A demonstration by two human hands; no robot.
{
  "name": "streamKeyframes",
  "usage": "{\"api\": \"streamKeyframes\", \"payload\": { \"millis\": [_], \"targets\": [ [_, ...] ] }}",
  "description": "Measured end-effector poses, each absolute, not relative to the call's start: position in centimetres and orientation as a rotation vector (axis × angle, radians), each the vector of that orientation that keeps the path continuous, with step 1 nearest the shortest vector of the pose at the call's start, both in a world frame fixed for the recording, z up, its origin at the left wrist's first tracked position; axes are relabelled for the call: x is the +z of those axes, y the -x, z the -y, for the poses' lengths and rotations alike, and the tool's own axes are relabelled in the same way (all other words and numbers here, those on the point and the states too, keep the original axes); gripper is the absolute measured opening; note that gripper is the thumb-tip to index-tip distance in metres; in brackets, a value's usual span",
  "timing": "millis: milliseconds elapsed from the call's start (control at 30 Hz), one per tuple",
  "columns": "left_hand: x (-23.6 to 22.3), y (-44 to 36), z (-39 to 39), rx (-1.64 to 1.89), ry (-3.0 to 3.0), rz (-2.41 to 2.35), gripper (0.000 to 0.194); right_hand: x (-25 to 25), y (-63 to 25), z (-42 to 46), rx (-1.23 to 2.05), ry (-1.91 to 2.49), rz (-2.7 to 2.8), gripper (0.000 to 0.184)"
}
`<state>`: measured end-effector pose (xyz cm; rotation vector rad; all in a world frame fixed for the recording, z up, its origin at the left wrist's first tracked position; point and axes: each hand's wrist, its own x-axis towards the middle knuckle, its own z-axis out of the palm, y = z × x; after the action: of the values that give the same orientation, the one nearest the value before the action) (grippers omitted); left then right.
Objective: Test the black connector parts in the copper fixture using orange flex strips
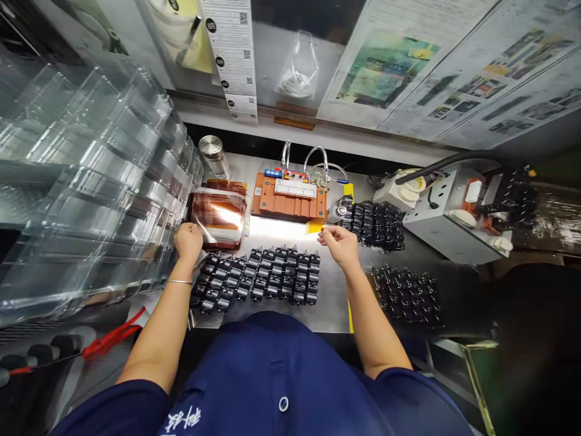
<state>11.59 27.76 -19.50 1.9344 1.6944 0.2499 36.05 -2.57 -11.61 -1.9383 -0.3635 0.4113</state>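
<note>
My left hand (188, 241) is closed with curled fingers at the left edge of a stack of amber film sheets (218, 218); what it grips, if anything, is hidden. My right hand (344, 246) makes a pinch in front of the right end of an orange-brown fixture (290, 208); anything between the fingertips is too small to make out. A white perforated strip (295, 188) lies on top of the fixture. Between my forearms, rows of black shiny moulded parts (258, 275) sit on the metal bench (290, 318).
More black parts (376, 225) stand right of the fixture, and another group (408, 295) lies nearer me. Clear plastic trays (104, 181) are piled high at left. A lidded glass jar (215, 156) stands behind the film. A grey machine (454, 212) occupies the right side.
</note>
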Motion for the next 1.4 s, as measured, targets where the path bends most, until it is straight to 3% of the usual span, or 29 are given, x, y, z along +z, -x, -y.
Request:
{"api": "streamKeyframes", "payload": {
  "millis": [100,167,267,400,533,667,900,1000,1100,1233,1400],
  "targets": [
    [-18.1,-13.0,-26.3,0.190,-2.290,-1.737,0.048,-11.4,-36.6,4.4,0.377,2.068,0.646,0.019],
    [-17.3,-15.6,-24.8,0.334,-2.482,-1.622,0.053,-11.5,-37.0,5.5,0.340,2.120,0.824,0.016],
    [-17.1,-23.1,-21.1,0.482,-2.678,-0.964,0.036,-11.9,-37.8,6.6,0.312,2.181,1.044,0.018],
    [-18.2,-38.3,-13.6,0.067,-2.696,-0.037,0.025,-12.0,-39.3,7.3,0.321,2.257,1.286,0.018],
    [-19.5,-52.1,-8.5,0.029,-2.720,0.051,0.033,-11.9,-40.9,7.7,0.292,2.261,1.461,0.015],
    [-21.3,-58.0,-7.5,0.076,-2.631,-0.016,0.028,-12.3,-41.9,7.7,0.339,2.214,1.519,0.016],
    [-19.4,-53.4,-9.8,-0.187,-2.336,0.119,0.016,-12.7,-43.8,6.2,0.449,2.029,1.435,0.019],
    [-17.5,-47.5,-15.0,-0.473,-2.059,0.152,0.041,-14.0,-45.3,4.7,0.503,1.877,1.108,0.015],
    [-17.4,-40.5,-21.5,-0.711,-1.449,-0.227,0.057,-16.7,-46.4,2.4,0.553,1.738,0.565,0.016],
    [-18.9,-34.5,-25.9,-0.505,-1.169,-0.684,0.039,-20.8,-46.3,-1.1,0.596,1.561,0.006,0.021],
    [-19.9,-35.2,-25.1,-0.206,-1.011,-1.061,0.020,-22.4,-46.0,-4.3,0.570,1.565,-0.261,0.008]
  ]
}}
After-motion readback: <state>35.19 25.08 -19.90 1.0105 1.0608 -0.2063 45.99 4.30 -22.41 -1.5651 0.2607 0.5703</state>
